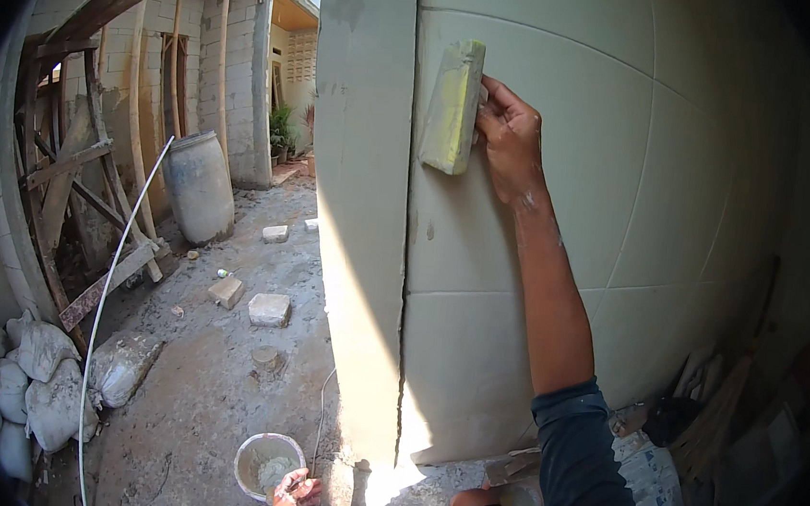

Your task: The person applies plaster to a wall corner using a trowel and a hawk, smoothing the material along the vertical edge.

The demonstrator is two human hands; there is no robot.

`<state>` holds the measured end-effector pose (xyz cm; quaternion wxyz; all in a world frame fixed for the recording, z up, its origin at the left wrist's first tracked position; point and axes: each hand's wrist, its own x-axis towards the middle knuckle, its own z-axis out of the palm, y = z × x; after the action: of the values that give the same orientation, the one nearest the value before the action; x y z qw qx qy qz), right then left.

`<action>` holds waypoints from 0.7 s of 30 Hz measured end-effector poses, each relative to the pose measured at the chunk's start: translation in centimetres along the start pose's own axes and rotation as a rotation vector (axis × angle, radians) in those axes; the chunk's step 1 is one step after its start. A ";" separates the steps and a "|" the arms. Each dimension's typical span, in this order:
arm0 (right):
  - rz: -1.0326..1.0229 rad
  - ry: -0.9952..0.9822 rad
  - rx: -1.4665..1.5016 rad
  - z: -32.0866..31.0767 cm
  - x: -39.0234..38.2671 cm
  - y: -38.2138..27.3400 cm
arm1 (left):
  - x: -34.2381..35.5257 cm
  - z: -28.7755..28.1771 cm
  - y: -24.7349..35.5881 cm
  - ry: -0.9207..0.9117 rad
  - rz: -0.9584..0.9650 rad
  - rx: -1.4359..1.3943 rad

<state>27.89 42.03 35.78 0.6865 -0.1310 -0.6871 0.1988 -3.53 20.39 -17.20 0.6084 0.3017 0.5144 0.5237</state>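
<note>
My right hand (pixel 509 132) is closed around a yellow rectangular plastering float (pixel 454 108), smeared with grey cement. The float is raised high, close to the tiled wall (pixel 522 234) and just right of the dark vertical gap where tiles and plastered edge meet. Its grip is mostly hidden behind it. Low down, my left hand (pixel 293 496) is beside the rim of a bucket (pixel 244 451) with grey mortar inside. The fingers of that hand are curled together. Whatever they hold is too small to name.
A plastered wall edge (pixel 361 153) stands left of the tiles. Loose blocks (pixel 270 310) lie on the rough ground, with filled sacks (pixel 55 396), a drum (pixel 199 187) and wooden scaffolding (pixel 75 166) further left. A pale hose (pixel 114 276) crosses there. Clutter (pixel 650 482) sits at lower right.
</note>
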 end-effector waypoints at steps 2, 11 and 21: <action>-0.013 -0.014 -0.039 0.5 3.1 -0.7 | -1.0 0.4 0.9 0.018 -0.058 0.024; 0.087 -0.167 -0.189 0.0 -0.3 -0.5 | 0.8 -0.2 -1.2 0.025 -0.049 -0.284; -0.040 0.123 -0.270 0.3 2.2 -2.8 | 1.1 -0.6 -2.4 0.030 -0.054 -0.281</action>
<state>27.84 40.48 39.03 0.7073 -0.2200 -0.6668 0.0824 -3.38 20.73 -19.87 0.6508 0.1915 0.4530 0.5784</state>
